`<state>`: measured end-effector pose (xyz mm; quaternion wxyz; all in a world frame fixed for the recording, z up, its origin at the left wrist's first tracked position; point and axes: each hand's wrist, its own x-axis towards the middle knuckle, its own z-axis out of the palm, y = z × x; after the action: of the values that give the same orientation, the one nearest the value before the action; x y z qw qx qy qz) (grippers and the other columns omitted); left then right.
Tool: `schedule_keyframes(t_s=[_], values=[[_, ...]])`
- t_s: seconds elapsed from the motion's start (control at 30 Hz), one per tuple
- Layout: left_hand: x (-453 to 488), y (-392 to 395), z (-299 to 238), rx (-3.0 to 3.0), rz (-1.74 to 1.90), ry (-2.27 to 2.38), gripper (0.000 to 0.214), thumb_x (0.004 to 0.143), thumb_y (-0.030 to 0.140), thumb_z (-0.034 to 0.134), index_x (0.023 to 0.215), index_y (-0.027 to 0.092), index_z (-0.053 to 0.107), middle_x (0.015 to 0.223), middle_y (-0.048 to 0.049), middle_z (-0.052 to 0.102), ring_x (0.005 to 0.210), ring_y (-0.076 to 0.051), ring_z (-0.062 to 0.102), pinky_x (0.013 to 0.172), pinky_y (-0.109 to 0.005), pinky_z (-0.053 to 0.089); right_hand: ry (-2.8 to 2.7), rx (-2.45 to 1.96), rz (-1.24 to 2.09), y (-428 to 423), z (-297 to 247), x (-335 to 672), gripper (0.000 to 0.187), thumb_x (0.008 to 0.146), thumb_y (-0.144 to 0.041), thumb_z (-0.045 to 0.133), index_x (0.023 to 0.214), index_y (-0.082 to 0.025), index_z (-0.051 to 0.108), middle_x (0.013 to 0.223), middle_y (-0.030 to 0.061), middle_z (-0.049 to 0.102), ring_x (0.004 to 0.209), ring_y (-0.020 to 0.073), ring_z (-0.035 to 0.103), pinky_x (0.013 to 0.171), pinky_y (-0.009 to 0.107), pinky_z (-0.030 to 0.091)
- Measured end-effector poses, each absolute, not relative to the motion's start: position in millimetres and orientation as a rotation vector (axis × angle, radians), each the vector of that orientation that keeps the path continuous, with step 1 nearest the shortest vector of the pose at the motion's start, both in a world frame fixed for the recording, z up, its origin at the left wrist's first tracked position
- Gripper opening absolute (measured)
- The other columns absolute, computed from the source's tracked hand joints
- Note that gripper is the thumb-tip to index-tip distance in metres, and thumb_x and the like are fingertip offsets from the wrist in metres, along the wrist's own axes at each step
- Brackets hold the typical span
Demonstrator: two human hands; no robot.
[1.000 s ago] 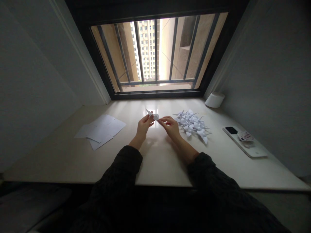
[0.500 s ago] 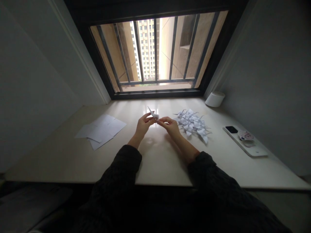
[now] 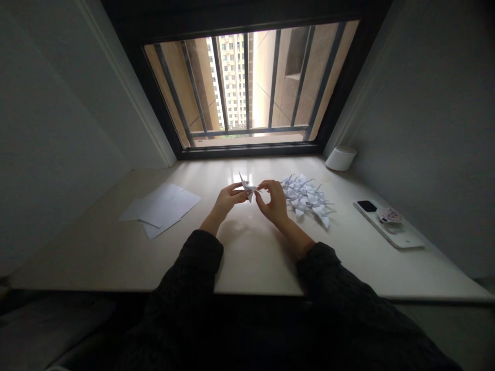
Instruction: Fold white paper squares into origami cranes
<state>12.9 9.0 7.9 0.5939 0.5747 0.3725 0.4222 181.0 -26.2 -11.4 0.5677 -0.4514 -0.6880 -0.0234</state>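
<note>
A small folded white paper figure [image 3: 246, 186] is held above the cream tabletop [image 3: 251, 252] between both hands. My left hand [image 3: 226, 200] pinches its left side with thumb and fingers closed. My right hand [image 3: 273, 200] pinches the right end, fingers curled and raised. Just right of my right hand lies a pile of several folded white paper cranes [image 3: 307, 198]. Dark sleeves cover both forearms.
A loose stack of flat white paper sheets [image 3: 160, 208] lies at the left. A white phone [image 3: 389, 225] with a round sticker rests at the right. A white cylinder [image 3: 340, 157] stands in the back right corner. A barred window [image 3: 247, 87] backs the table.
My right hand has lifted and turned, fingers arching higher over the figure's right end. The paper figure has tipped more upright. My left hand has barely shifted.
</note>
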Motion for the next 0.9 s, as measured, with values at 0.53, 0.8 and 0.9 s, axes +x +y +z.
schedule_keyframes(t_s=[0.53, 0.8, 0.9], values=[[13.8, 5.0, 8.0, 1.347, 0.789, 0.767, 0.051, 0.064, 0.035, 0.079, 0.106, 0.014, 0.060, 0.090, -0.0098, 0.071, 0.080, -0.019, 0.066, 0.080, -0.037, 0.048, -1.748, -1.030, -0.265, -22.0, -20.9, 184.3, 0.029, 0.079, -0.023, 0.059, 0.107, -0.026, 0.068, 0.086, 0.0041, 0.063, 0.078, 0.0188, 0.053, 0.072, 0.033, 0.043], [13.1, 3.8, 8.9, 1.392, 0.734, 0.773, 0.049, 0.063, 0.037, 0.079, 0.105, 0.016, 0.063, 0.089, -0.0093, 0.071, 0.079, -0.019, 0.066, 0.077, -0.035, 0.048, -1.819, -1.102, -0.198, -23.7, -19.1, 185.2, 0.027, 0.081, -0.026, 0.057, 0.106, -0.028, 0.069, 0.084, 0.0039, 0.063, 0.079, 0.0194, 0.053, 0.074, 0.034, 0.041], [12.9, 3.5, 8.6, 1.381, 0.743, 0.777, 0.051, 0.061, 0.037, 0.080, 0.104, 0.016, 0.063, 0.087, -0.0093, 0.071, 0.079, -0.020, 0.066, 0.078, -0.036, 0.048, -1.823, -1.109, -0.208, -23.8, -19.1, 185.8, 0.025, 0.080, -0.025, 0.057, 0.102, -0.028, 0.070, 0.082, 0.0034, 0.063, 0.078, 0.0193, 0.052, 0.073, 0.034, 0.040]])
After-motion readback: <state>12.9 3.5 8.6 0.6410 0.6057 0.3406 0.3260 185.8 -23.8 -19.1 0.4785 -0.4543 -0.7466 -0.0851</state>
